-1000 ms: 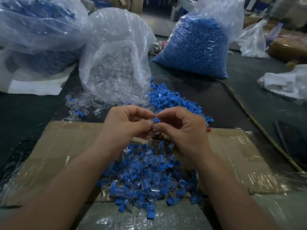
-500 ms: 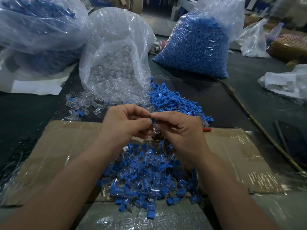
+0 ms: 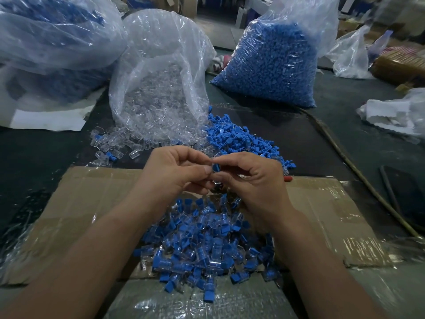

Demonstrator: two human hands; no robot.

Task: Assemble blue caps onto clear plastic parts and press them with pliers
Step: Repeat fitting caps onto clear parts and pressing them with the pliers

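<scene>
Our left hand [image 3: 174,173] and right hand [image 3: 250,180] meet, fingertips pinching one blue cap [image 3: 215,168] between them, probably seating it on a clear piece we cannot see. Loose caps [image 3: 241,139] at one o'clock and clear parts [image 3: 156,97] at eleven lie within reach; finished pieces [image 3: 202,245] heap at six.

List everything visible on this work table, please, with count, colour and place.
bag of clear parts: one, transparent, back centre, open
bag of blue caps: one, blue contents, back right
large bag: one, clear, bluish contents, back left
loose blue caps: many, blue, mid-table
loose clear parts: several, transparent, left of them
cardboard: one, brown, nearest
assembled pieces: a heap, blue and clear, on cardboard
blue cap: one, blue, between both hands
left hand: one, pinches the cap
right hand: one, pinches the cap
</scene>
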